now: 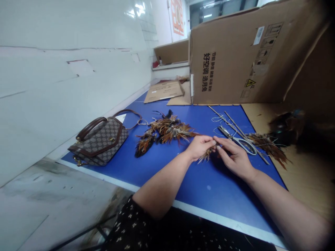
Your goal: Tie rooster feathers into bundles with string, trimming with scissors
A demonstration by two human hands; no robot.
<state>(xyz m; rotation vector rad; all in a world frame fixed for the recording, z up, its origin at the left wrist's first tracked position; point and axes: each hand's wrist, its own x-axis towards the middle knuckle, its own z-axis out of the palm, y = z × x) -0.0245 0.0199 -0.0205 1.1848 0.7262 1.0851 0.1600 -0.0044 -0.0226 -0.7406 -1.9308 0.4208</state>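
Both hands meet on feather bunch (206, 156): left hand (199, 147) and right hand (235, 158) pinch it shut, seemingly keeping quills together. Scissors (239, 140) just beyond right hand, within reach; feather pile (164, 131) beyond left.

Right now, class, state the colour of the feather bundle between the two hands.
Brown-orange feather bundle, clearest in the head view.

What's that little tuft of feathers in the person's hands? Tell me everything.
The feather tuft is a small bunch of brown and orange feathers, splaying down over the blue table. The left hand pinches its top; fingertips of the right hand meet it there. Any binding is hidden.
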